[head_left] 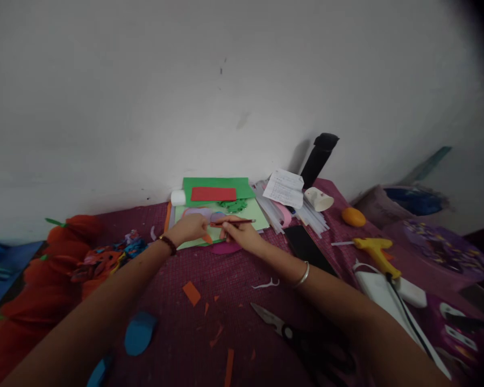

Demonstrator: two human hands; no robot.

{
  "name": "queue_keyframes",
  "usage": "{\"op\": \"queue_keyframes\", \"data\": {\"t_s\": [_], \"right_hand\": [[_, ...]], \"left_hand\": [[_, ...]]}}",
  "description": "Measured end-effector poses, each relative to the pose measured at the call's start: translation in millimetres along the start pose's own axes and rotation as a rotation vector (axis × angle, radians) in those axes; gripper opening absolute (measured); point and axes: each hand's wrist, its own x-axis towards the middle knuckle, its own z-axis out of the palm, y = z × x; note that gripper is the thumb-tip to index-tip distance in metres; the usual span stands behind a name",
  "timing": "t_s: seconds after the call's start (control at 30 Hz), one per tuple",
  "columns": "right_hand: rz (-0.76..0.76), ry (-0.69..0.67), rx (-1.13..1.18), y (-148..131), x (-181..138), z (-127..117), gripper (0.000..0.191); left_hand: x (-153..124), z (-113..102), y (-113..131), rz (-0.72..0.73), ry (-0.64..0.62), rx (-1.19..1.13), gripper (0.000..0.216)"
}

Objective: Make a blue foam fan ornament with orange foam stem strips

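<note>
holding pen [244,221] in right hand [239,232] over pale green paper [258,216], far centre; curling left hand [191,227] just left, cannot tell if holding anything; could skid, likely from a shift in that paper.

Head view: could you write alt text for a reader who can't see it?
A person's right hand holds a slim pencil-like tool over pale green paper, with the left hand close beside it. Nearer the camera, orange paper scraps and black-handled scissors lie on a dark pink tablecloth; a yellow glue gun lies to the right.
</note>
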Motion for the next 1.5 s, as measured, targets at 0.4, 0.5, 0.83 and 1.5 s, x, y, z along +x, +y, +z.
{"op": "queue_keyframes", "data": {"t_s": [0.4,0.5,0.83,1.5], "right_hand": [[0.102,0.084,0.104,13,13,2,0.004],[0.119,0.111,0.104,15,17,7,0.004],[0.063,0.155,-0.012,29,28,18,0.011],[0.021,0.144,-0.041,36,29,20,0.009]], "left_hand": [[-21,8,10,-0.046,0.193,0.308,0.030],[-50,18,8,-0.069,0.179,0.332,0.038],[-76,57,2,-0.042,0.079,0.477,0.048],[-71,62,6,0.002,0.096,0.525,0.041]]}}
